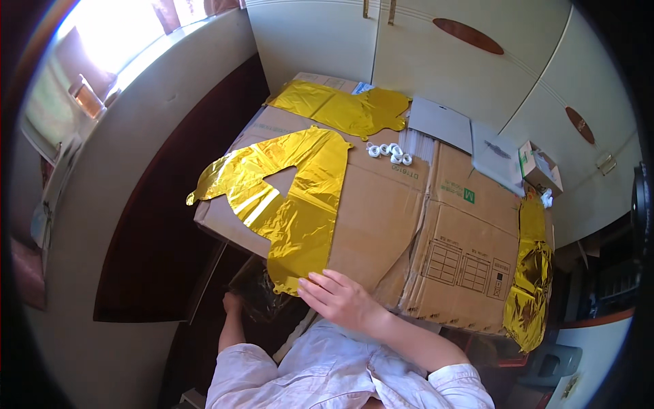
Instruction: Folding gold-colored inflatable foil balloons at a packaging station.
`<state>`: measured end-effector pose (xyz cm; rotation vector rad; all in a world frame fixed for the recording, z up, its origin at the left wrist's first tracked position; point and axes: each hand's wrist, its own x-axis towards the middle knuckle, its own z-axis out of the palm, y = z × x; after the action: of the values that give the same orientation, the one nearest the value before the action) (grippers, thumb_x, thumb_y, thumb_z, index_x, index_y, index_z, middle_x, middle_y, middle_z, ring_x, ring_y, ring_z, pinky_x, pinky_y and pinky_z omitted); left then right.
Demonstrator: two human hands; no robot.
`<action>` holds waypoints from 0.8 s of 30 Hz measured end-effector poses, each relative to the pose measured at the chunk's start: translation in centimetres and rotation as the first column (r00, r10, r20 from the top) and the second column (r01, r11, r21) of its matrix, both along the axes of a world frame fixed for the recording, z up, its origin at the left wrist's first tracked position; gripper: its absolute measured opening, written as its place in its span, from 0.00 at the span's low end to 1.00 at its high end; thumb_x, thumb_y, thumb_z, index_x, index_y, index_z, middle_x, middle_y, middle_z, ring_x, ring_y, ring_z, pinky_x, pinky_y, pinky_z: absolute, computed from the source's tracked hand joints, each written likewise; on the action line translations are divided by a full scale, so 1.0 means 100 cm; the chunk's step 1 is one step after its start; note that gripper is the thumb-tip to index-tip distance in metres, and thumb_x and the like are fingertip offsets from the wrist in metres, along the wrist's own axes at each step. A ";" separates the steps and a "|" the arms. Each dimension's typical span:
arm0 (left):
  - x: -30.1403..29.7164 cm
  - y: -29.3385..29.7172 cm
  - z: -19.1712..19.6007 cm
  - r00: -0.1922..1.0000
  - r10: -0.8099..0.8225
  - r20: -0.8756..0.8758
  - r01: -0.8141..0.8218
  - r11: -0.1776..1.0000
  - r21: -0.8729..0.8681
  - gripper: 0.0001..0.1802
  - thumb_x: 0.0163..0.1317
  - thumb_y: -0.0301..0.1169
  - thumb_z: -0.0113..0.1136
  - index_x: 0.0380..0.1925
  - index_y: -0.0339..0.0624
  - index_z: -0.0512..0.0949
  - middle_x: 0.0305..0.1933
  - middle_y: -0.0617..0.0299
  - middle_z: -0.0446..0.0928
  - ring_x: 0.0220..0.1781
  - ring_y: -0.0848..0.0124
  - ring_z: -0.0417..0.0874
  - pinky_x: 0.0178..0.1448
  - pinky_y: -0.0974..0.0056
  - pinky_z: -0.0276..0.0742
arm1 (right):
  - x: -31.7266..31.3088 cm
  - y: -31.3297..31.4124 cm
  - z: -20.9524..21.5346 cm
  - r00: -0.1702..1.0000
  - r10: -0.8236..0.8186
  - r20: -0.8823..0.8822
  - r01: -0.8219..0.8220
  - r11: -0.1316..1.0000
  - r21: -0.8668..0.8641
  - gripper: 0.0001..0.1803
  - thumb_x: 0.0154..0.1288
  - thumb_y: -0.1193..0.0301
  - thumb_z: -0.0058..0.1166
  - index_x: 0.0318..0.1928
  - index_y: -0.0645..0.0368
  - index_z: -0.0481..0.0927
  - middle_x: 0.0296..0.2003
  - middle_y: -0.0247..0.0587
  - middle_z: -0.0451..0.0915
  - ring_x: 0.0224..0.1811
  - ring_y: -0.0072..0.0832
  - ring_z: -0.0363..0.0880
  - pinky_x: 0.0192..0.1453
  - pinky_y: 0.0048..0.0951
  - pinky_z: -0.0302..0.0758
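One flat gold foil balloon [305, 211] with a central opening, on brown cardboard [381, 218], right hand [342, 301] at its lower edge, left hand [232, 302] down beside crinkled clear plastic [257, 294], hands well apart, either one's grip impossible to tell

Foil balloon [310, 213] by R hand [344, 300]: shiny yel. Cardboard [375, 228] fwd of hand: brn w/ grn & blk print [469, 196], blk grids [444, 262] to hand's R; small rolls [396, 150] beyond, wht. Cupboard [436, 61] farthest fwd: cream w/ red-brn ovals [468, 36].
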<state>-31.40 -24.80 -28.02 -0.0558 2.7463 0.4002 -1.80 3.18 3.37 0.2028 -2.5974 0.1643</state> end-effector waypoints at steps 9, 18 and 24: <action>-0.026 0.014 -0.044 0.943 -0.329 0.058 0.331 0.942 -0.043 0.17 0.60 0.35 0.53 0.41 0.33 0.82 0.46 0.37 0.80 0.53 0.47 0.82 0.55 0.46 0.79 | -0.027 0.014 -0.013 0.994 0.102 -0.025 -0.102 0.995 -0.010 0.08 0.53 0.71 0.56 0.33 0.61 0.82 0.35 0.39 0.83 0.40 0.31 0.82 0.44 0.30 0.79; -0.020 0.018 0.006 0.723 -0.679 0.125 0.675 0.733 0.079 0.18 0.59 0.34 0.59 0.46 0.34 0.81 0.49 0.41 0.81 0.55 0.53 0.82 0.55 0.55 0.79 | -0.044 0.032 -0.006 0.979 0.031 0.204 0.127 0.685 -0.718 0.07 0.57 0.65 0.63 0.31 0.54 0.82 0.29 0.36 0.82 0.34 0.35 0.82 0.39 0.37 0.78; -0.002 0.053 0.151 0.773 0.275 -0.572 0.292 0.645 0.706 0.18 0.67 0.28 0.57 0.56 0.37 0.72 0.56 0.54 0.72 0.56 0.64 0.75 0.58 0.63 0.72 | -0.056 0.042 0.019 0.993 -0.105 0.054 0.117 0.827 -0.549 0.08 0.56 0.67 0.65 0.32 0.56 0.82 0.30 0.38 0.83 0.33 0.34 0.81 0.36 0.33 0.77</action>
<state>-31.59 -19.54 -12.95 0.3963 2.8920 1.8838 -7.41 7.43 5.29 -0.1628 -2.4506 0.8645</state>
